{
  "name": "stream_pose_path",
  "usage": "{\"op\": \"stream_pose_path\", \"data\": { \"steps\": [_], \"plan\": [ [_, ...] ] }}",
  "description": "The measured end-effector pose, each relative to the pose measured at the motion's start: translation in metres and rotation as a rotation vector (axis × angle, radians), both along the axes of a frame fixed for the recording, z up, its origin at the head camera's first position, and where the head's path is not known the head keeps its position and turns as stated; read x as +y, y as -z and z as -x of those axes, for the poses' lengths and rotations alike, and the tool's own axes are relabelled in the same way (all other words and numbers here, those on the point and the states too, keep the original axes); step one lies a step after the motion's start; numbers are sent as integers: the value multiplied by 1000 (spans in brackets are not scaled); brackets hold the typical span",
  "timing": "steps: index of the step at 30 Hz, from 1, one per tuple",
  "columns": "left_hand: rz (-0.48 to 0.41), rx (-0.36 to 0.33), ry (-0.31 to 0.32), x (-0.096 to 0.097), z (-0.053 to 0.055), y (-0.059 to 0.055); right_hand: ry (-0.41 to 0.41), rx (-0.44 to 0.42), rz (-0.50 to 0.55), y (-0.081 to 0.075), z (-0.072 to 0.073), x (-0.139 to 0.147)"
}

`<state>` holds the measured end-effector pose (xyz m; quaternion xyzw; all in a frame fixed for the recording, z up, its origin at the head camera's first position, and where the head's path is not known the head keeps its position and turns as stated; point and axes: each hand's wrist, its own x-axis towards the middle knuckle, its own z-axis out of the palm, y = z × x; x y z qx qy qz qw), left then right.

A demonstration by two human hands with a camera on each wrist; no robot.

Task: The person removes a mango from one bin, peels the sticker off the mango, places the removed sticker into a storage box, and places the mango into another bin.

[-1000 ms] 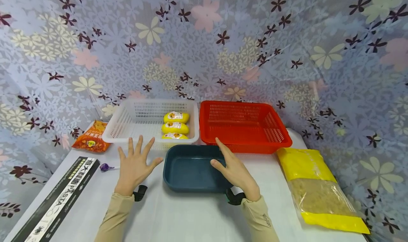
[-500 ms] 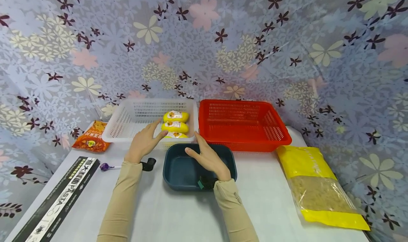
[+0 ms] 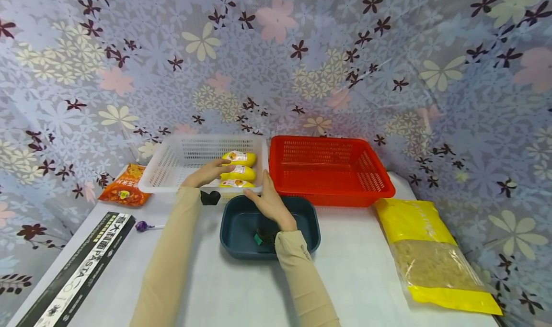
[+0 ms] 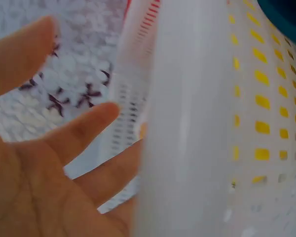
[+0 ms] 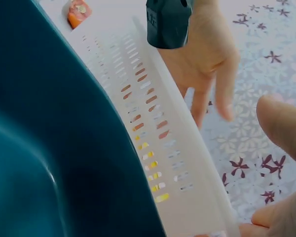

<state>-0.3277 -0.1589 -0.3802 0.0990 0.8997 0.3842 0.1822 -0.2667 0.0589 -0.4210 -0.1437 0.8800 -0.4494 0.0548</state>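
My left hand [image 3: 208, 173] reaches over the front rim of the white plastic basket [image 3: 161, 190], its fingertips close to yellow oval packages [image 3: 242, 173] with white labels. In the left wrist view its fingers [image 4: 84, 129] are spread beyond the basket's pale rim. My right hand [image 3: 270, 203] is above the dark teal basin [image 3: 269, 257], fingers pointing at the basket's front right corner, thumb apart. The right wrist view shows the right thumb [image 5: 286, 126] at the side, with the left hand [image 5: 202, 59] beyond the basket wall. Neither hand grips anything.
A red basket [image 3: 332, 201] adjoins the white one. An orange snack bag [image 3: 125, 186] lies at the left, with a purple lollipop [image 3: 141, 226] and a long pasta box [image 3: 77, 274] in front. A yellow bag of pasta [image 3: 435, 255] lies at the right.
Both hands have moved: the left forward and right, over the white basket and to the yellow packages; the right leftward across the teal basin to the basket's corner. The containers have stayed put.
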Motion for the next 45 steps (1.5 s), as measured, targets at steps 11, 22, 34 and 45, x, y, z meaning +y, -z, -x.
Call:
{"op": "stream_pose_path", "data": {
  "steps": [11,22,34,45],
  "plan": [
    [-64,-258,62,-5,19,16,89,34,39,11,10,-17],
    [33,-261,144,-11,36,27,147,73,-5,16,16,-23],
    [-63,-258,241,-16,45,35,177,87,10,15,17,-22],
    [-50,-168,84,-11,33,26,166,78,17,17,17,-19]
  ]
}}
